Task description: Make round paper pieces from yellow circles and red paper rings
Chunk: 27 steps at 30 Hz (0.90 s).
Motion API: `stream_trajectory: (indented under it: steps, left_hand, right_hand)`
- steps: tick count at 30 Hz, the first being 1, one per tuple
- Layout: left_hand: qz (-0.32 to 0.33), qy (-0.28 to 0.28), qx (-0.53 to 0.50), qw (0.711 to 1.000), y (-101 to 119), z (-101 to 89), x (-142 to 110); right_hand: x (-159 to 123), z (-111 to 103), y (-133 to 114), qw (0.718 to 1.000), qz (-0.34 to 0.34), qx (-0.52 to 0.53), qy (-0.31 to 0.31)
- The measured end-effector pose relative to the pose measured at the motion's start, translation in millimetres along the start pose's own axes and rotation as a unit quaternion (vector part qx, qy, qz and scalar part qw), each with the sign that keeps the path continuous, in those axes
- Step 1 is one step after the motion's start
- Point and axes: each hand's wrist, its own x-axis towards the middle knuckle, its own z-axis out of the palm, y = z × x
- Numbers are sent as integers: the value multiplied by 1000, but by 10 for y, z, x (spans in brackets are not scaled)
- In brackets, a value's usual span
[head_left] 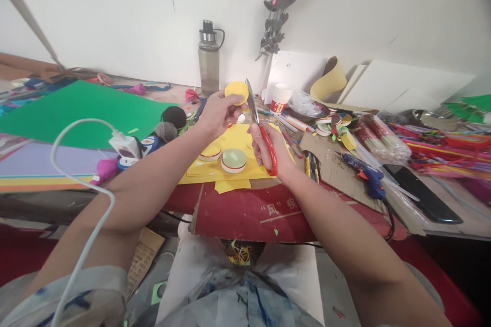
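Observation:
My left hand (219, 112) pinches a round yellow disc (235, 90), paper or foam by its look, raised above the table. In my right hand (268, 145) is a pair of scissors (269, 149) with red handles. Their blades point up and lie beside the disc's right edge; whether they touch it I cannot tell. Below the hands, yellow sheets (199, 176) cover part of the table. On them sit a round tin with a green top (233, 159) and another round piece with a yellow top (210, 152).
Left lies a large green sheet (88, 112), near a white charger plug (125, 144) whose cable crosses my left arm. A water bottle (209, 61) stands behind. Right are paper cups (281, 98), a utility knife (312, 168), a blue glue gun (364, 176) and a black phone (422, 193).

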Motion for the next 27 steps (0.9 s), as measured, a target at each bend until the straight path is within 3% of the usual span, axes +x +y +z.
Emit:
stream_trajectory:
  steps: [11, 18, 24, 27]
  left_hand:
    - [-10, -25, 6, 1000, -34, -32, 17]
    - [-20, -11, 10, 1000, -25, -30, 19]
    - [-14, 0, 28, 1000, -22, -111, 80]
    - [-41, -1, 101, 994, -23, -222, 159]
  right_hand:
    - [24, -32, 42, 1000, -18, -17, -6]
    - [-2, -13, -7, 1000, -4, 2, 4]
    - [-41, -3, -121, 998, 60, 21, -2]
    - [-6, -29, -167, 994, 99, 37, 0]
